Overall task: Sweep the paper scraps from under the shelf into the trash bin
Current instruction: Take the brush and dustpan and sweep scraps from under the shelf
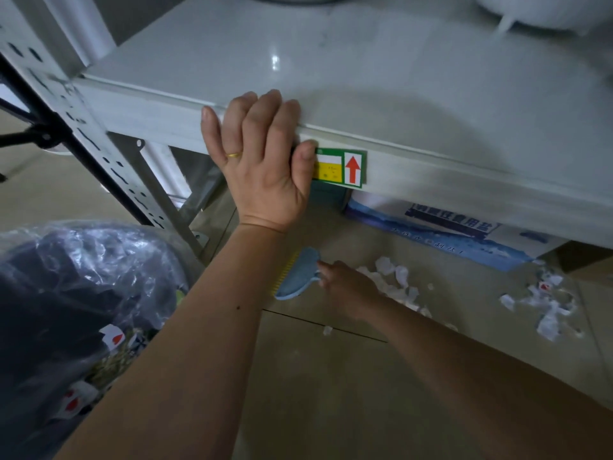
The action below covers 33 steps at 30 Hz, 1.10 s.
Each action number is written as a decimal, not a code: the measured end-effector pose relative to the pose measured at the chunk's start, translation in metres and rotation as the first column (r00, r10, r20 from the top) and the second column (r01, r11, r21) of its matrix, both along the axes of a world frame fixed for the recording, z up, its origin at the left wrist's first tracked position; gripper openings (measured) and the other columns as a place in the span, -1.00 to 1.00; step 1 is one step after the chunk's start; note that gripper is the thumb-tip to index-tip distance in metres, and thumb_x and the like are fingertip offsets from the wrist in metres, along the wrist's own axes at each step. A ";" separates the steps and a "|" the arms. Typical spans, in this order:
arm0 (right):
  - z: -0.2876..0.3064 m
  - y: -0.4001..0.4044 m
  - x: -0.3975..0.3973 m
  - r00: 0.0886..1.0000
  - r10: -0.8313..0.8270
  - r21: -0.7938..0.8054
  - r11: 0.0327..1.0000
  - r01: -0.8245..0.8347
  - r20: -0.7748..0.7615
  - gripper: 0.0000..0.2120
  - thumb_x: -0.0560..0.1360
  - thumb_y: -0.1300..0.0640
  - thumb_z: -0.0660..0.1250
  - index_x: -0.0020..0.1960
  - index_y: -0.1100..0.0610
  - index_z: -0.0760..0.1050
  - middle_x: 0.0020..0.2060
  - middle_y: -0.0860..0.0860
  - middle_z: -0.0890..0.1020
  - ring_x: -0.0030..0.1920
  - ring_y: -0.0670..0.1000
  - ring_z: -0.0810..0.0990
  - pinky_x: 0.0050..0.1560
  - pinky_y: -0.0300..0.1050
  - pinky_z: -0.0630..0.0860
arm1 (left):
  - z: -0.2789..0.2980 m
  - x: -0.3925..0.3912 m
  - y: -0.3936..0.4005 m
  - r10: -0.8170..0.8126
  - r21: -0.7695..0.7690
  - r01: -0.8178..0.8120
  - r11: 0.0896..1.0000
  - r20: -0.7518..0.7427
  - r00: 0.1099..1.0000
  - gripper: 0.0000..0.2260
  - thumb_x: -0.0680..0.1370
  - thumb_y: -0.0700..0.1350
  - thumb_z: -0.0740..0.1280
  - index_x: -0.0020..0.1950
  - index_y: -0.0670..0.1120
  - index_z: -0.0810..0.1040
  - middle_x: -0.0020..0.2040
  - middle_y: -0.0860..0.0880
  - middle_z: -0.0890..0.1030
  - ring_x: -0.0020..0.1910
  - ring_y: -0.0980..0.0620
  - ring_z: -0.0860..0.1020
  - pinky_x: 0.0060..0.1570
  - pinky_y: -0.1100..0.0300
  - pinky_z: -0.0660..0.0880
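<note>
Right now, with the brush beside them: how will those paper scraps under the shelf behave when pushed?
The paper scraps look crumpled and thin, so probably very light; they should slide easily on the smooth floor tiles. They lie in loose separate clumps, so a push from the brush in the right hand will likely scatter some rather than move them together.

left hand (262,161) gripping, right hand (348,288) reaching

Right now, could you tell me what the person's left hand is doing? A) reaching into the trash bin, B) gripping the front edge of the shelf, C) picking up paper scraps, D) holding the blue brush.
B: the left hand has its fingers curled over the front edge of the shelf, while the right hand holds the blue brush down by the floor.
</note>
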State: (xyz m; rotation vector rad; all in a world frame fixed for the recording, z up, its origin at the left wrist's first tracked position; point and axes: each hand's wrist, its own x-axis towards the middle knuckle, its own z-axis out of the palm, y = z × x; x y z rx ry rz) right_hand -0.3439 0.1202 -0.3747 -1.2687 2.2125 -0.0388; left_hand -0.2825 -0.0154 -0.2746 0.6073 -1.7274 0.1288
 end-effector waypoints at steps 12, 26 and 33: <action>0.002 0.040 -0.030 0.993 0.003 0.226 0.974 0.024 -0.116 -0.59 0.59 0.18 0.12 0.43 0.05 0.30 0.27 0.10 0.41 0.34 0.18 0.39 0.27 0.03 0.37 | 0.002 0.003 0.000 -0.005 0.019 0.004 1.000 0.057 0.998 -0.61 0.61 0.11 -0.13 0.13 -0.05 0.40 0.13 0.01 0.38 0.19 -0.05 0.36 0.46 0.15 -0.13; 0.029 0.128 -0.064 0.985 -0.058 0.218 0.971 0.094 -0.163 -0.54 0.62 0.16 0.05 0.51 0.03 0.15 0.42 0.13 0.34 0.37 0.16 0.39 0.30 0.02 0.37 | 0.021 0.015 0.034 0.127 0.091 -0.147 0.985 0.197 0.972 -0.65 0.61 0.01 0.09 0.36 -0.08 0.34 0.33 -0.17 0.50 0.37 -0.12 0.29 0.31 -0.36 0.06; 0.013 0.103 -0.018 0.994 0.093 0.099 0.991 -0.087 -0.056 -0.60 0.63 0.13 0.04 0.46 -0.01 0.24 0.32 0.15 0.44 0.29 0.17 0.43 0.19 0.00 0.39 | 0.038 -0.012 0.072 0.284 -0.234 -0.238 0.943 0.192 0.939 -0.68 0.50 -0.18 0.34 0.23 0.06 0.54 0.30 -0.05 0.54 0.32 -0.23 0.32 0.42 -0.20 -0.25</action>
